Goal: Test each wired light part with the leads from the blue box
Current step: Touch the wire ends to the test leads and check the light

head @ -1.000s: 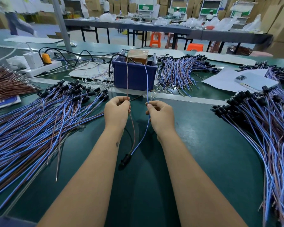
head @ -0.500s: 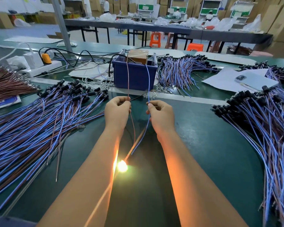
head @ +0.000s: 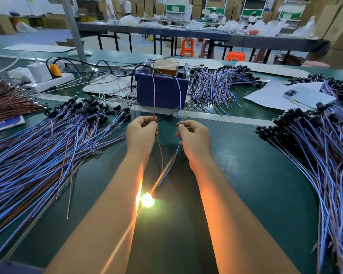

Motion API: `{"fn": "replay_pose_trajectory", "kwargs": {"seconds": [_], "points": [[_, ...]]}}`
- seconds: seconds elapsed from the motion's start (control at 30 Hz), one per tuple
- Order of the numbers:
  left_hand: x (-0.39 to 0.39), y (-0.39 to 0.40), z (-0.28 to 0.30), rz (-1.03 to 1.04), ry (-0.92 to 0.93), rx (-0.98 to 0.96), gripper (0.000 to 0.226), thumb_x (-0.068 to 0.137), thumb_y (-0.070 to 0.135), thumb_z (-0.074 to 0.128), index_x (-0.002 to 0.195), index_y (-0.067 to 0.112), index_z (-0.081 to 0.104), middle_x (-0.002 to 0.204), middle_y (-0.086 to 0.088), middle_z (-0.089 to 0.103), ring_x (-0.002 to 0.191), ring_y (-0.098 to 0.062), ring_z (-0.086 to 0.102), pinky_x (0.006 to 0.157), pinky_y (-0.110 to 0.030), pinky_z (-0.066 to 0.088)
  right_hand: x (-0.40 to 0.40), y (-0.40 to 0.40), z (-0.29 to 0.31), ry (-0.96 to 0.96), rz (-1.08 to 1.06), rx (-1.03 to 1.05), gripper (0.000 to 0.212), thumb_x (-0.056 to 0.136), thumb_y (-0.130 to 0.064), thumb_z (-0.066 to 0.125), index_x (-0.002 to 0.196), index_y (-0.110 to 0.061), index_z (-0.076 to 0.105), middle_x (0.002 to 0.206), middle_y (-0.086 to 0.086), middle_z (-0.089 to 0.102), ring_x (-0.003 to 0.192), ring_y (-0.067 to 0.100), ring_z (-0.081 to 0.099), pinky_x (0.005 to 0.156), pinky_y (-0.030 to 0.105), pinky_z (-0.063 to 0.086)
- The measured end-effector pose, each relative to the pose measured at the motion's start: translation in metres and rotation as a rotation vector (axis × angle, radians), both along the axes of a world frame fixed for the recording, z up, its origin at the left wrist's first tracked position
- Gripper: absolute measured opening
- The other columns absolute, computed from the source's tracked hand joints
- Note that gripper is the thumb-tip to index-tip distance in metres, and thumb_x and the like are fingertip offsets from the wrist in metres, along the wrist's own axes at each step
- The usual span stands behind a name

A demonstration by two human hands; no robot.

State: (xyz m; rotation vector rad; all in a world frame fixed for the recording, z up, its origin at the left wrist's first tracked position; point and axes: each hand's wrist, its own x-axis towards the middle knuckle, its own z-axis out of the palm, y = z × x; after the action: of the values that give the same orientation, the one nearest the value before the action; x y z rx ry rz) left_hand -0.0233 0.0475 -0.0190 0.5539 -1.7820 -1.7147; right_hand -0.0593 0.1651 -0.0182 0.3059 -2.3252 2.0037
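A blue box [head: 162, 91] with a brown block inside stands at the middle of the green table. A brown lead [head: 154, 95] and a blue lead [head: 179, 99] run from it down to my hands. My left hand [head: 141, 135] pinches the brown lead together with the brown wire of one light part. My right hand [head: 195, 138] pinches the blue lead with that part's blue wire. The part's two wires hang down between my forearms to its bulb [head: 147, 200], which glows bright yellow just above the table.
A big pile of wired light parts [head: 48, 147] covers the left of the table, another pile [head: 315, 147] the right, a third [head: 218, 86] lies behind right of the box. A power strip [head: 48, 82] sits far left. A phone [head: 309, 97] lies on paper, far right.
One second ago the bulb was dark; half a second ago it lit and it still glows. My hands have stayed in place.
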Motion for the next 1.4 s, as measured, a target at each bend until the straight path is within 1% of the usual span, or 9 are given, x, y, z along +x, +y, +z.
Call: {"fn": "replay_pose_trajectory", "kwargs": {"seconds": [0.33, 0.6, 0.7, 0.97, 1.1, 1.17, 1.27, 1.33, 1.4], "points": [[0.002, 0.000, 0.002, -0.019, 0.006, 0.016, 0.020, 0.087, 0.004, 0.055, 0.085, 0.021, 0.065, 0.073, 0.002, 0.063, 0.063, -0.008, 0.056, 0.061, -0.022, 0.047, -0.001, 0.000, -0.002, -0.002, 0.000, -0.009, 0.015, 0.095, -0.014, 0.056, 0.086, -0.021, 0.064, 0.067, -0.005, 0.063, 0.067, 0.008, 0.058, 0.064, 0.025, 0.045], [0.005, 0.008, 0.008, -0.320, -0.022, -0.104, 0.023, 0.089, 0.002, 0.058, 0.092, 0.021, 0.070, 0.075, 0.004, 0.069, 0.070, -0.001, 0.062, 0.064, -0.010, 0.046, 0.002, -0.004, -0.002, 0.097, 0.039, -0.032, 0.016, 0.089, -0.010, 0.063, 0.083, -0.023, 0.069, 0.066, -0.010, 0.065, 0.060, 0.000, 0.058, 0.064, 0.017, 0.045], [0.006, 0.007, 0.008, -0.297, -0.017, -0.055, 0.023, 0.091, 0.006, 0.057, 0.086, 0.023, 0.071, 0.069, 0.010, 0.068, 0.061, 0.007, 0.058, 0.059, -0.007, 0.044, 0.002, -0.004, -0.002, 0.093, 0.056, -0.039, 0.013, 0.088, -0.008, 0.065, 0.087, -0.020, 0.071, 0.070, -0.003, 0.066, 0.064, 0.007, 0.059, 0.066, 0.021, 0.048], [0.006, 0.004, 0.009, -0.273, 0.005, -0.025, 0.012, 0.093, 0.018, 0.061, 0.087, 0.020, 0.071, 0.068, 0.008, 0.066, 0.060, 0.003, 0.054, 0.058, -0.007, 0.041, 0.006, -0.005, 0.000, 0.112, 0.174, -0.009, 0.014, 0.085, -0.009, 0.070, 0.079, -0.021, 0.072, 0.070, 0.002, 0.069, 0.066, 0.011, 0.060, 0.070, 0.033, 0.052], [0.006, 0.001, 0.009, -0.263, 0.015, 0.018, 0.011, 0.092, 0.016, 0.063, 0.086, 0.020, 0.071, 0.065, 0.009, 0.062, 0.054, 0.003, 0.052, 0.056, -0.010, 0.041, 0.003, -0.004, -0.003, 0.105, 0.155, 0.010, 0.019, 0.092, -0.007, 0.056, 0.091, -0.020, 0.070, 0.068, -0.006, 0.064, 0.053, -0.001, 0.051, 0.059, 0.021, 0.042], [0.006, -0.002, 0.010, -0.232, 0.037, 0.081, 0.010, 0.093, 0.015, 0.062, 0.085, 0.019, 0.067, 0.058, 0.012, 0.058, 0.050, 0.002, 0.051, 0.050, -0.011, 0.039, 0.002, -0.003, -0.005, 0.124, 0.153, 0.113, 0.022, 0.088, -0.009, 0.062, 0.104, -0.023, 0.067, 0.071, -0.005, 0.060, 0.055, 0.002, 0.049, 0.061, 0.025, 0.043], [0.006, -0.006, 0.011, -0.186, 0.125, 0.256, 0.011, 0.092, 0.013, 0.064, 0.082, 0.017, 0.063, 0.056, 0.011, 0.062, 0.050, 0.000, 0.057, 0.049, -0.013, 0.044, 0.005, -0.004, -0.005, 0.146, 0.271, 0.251, 0.049, 0.075, -0.019, 0.078, 0.117, -0.038, 0.062, 0.080, -0.008, 0.063, 0.067, 0.009, 0.056, 0.071, 0.034, 0.053], [0.007, -0.007, 0.011, -0.147, 0.185, 0.358, 0.014, 0.091, 0.009, 0.064, 0.080, 0.015, 0.061, 0.058, 0.007, 0.065, 0.052, -0.002, 0.061, 0.052, -0.014, 0.049, 0.008, -0.005, -0.003, 0.146, 0.359, 0.172, 0.052, 0.076, -0.022, 0.079, 0.122, -0.037, 0.062, 0.088, -0.005, 0.067, 0.073, 0.008, 0.059, 0.075, 0.033, 0.053], [0.005, -0.008, 0.010, -0.121, 0.229, 0.435, 0.015, 0.091, 0.006, 0.063, 0.078, 0.013, 0.061, 0.060, 0.004, 0.067, 0.054, -0.004, 0.064, 0.055, -0.015, 0.052, 0.009, -0.004, -0.001, 0.138, 0.385, -0.047, 0.033, 0.087, -0.017, 0.070, 0.119, -0.025, 0.066, 0.082, -0.005, 0.067, 0.067, 0.002, 0.056, 0.066, 0.024, 0.050]]}}
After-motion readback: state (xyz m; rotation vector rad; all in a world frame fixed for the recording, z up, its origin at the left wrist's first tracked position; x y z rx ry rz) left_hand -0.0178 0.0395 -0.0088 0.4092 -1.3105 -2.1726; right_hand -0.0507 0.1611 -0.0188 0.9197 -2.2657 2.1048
